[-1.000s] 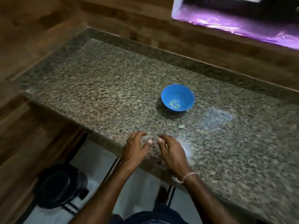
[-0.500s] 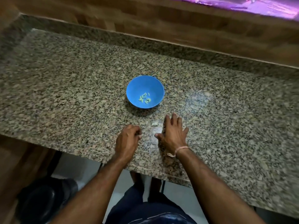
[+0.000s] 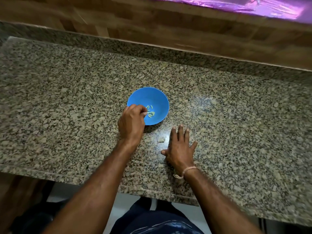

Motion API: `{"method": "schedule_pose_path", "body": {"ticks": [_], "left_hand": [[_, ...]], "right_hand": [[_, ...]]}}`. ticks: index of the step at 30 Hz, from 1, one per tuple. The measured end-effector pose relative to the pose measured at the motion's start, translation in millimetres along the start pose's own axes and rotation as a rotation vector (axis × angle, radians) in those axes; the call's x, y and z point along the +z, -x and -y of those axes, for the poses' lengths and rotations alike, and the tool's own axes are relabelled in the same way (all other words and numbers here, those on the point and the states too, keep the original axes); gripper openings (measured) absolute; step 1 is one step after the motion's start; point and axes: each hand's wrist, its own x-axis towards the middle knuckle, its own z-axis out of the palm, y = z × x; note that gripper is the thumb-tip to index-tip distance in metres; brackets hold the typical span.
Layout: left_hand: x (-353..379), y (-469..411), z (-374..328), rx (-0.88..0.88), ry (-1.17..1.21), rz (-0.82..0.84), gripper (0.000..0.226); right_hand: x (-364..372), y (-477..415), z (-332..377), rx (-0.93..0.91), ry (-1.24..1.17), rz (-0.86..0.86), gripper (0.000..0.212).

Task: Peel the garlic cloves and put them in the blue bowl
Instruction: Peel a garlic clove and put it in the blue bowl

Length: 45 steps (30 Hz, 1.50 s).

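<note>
A blue bowl (image 3: pixel 157 98) stands on the speckled granite counter (image 3: pixel 67 115) and holds several pale peeled garlic cloves (image 3: pixel 151 113). My left hand (image 3: pixel 131 122) reaches over the bowl's near-left rim. Its fingers are curled, and its fingertips pinch what looks like a small pale clove just inside the bowl. My right hand (image 3: pixel 180 147) lies flat on the counter to the bowl's near right, fingers straight and spread, holding nothing. A small pale garlic piece (image 3: pixel 161 140) lies on the counter just left of my right hand's fingers; whether it is skin or clove is unclear.
A wooden wall (image 3: pixel 168 26) runs behind the counter, with a purple-lit ledge (image 3: pixel 253 5) above it. The counter's front edge (image 3: pixel 152 191) is close to my body. A dark object (image 3: pixel 33 217) sits on the floor at lower left.
My left hand moved forward from the counter near the front edge to the bowl's rim. My right hand stayed flat on the counter. The view shifted closer and further over the counter.
</note>
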Motion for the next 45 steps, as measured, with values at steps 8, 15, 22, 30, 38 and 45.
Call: {"method": "schedule_pose_path", "body": {"ticks": [8, 15, 22, 30, 38, 45], "left_hand": [[32.7, 73.0, 5.3, 0.313, 0.127, 0.223, 0.024], [64.3, 74.0, 1.6, 0.032, 0.271, 0.305, 0.021], [46.0, 86.7, -28.3, -0.804, 1.446, 0.494, 0.017], [35.8, 106.4, -55.3, -0.625, 1.499, 0.393, 0.029], [30.1, 117.9, -67.5, -0.46, 1.296, 0.315, 0.028], [33.7, 124.9, -71.2, -0.453, 1.215, 0.318, 0.02]], "right_hand": [[0.9, 3.5, -9.1, -0.02, -0.051, -0.089, 0.099], [4.6, 2.6, -24.1, -0.089, -0.104, -0.11, 0.096], [-25.0, 25.4, -38.8, -0.154, -1.097, -0.147, 0.027], [-49.3, 46.1, -43.1, -0.24, -1.22, -0.209, 0.013], [-55.7, 56.9, -54.9, -0.234, -1.226, -0.215, 0.01], [-47.6, 53.2, -63.9, -0.215, -1.191, -0.134, 0.011]]}}
